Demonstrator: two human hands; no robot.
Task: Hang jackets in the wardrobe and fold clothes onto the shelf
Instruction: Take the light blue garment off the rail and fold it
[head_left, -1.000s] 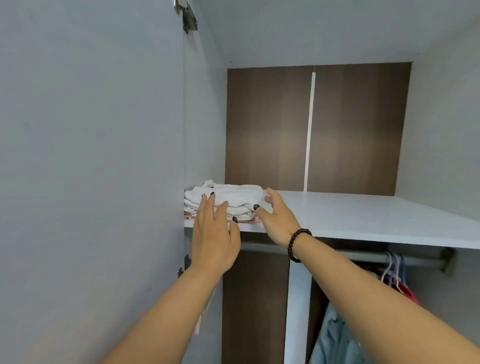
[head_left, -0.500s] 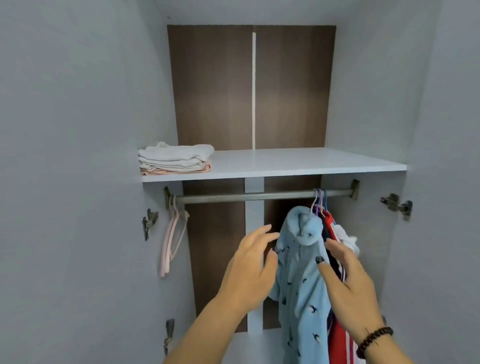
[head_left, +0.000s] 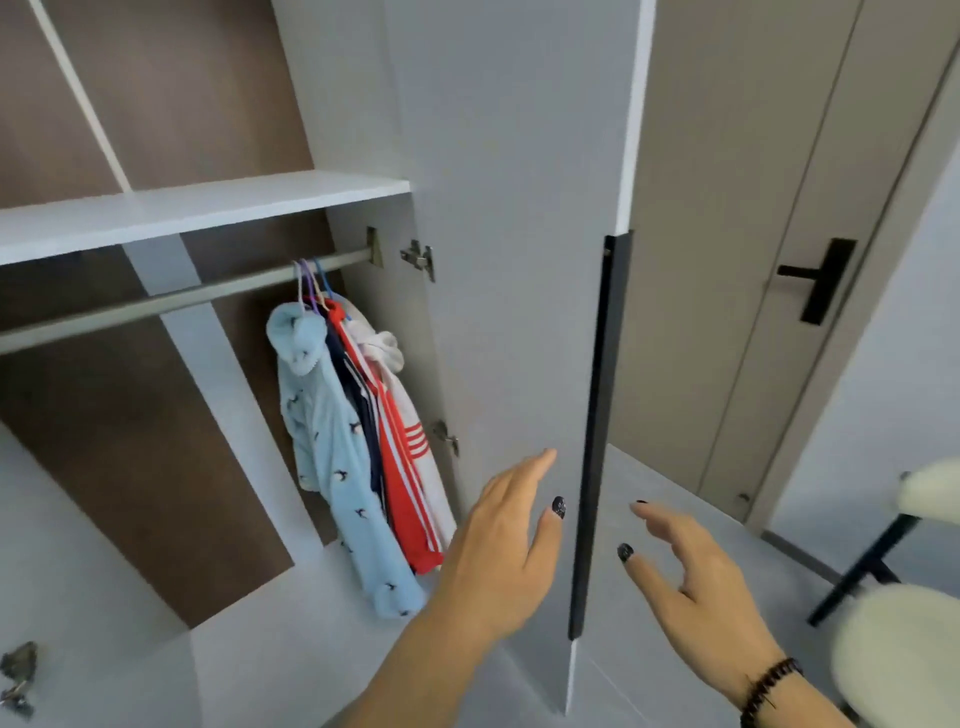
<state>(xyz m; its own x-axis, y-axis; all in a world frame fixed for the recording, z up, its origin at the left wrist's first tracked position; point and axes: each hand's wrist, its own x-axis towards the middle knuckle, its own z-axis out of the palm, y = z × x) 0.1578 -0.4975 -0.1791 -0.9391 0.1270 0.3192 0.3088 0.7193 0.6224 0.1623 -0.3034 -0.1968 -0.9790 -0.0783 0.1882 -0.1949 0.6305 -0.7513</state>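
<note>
Both hands have left the hanging jackets (head_left: 353, 441), which sit on the rail (head_left: 182, 301) at the right. Left hand (head_left: 498, 551) and right hand (head_left: 685, 577), fingers open, now flank the wardrobe door (head_left: 519, 260), probably closing it.

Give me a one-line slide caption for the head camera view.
Both open hands, left and right, reach toward the grey wardrobe door's long black handle, jackets hanging inside.

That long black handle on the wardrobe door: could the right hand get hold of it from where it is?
Probably yes. The right hand is open and empty, on the outer side of the door, beside the black handle, with nothing between them. The left hand is on the door's inner side and does not block it.
</note>
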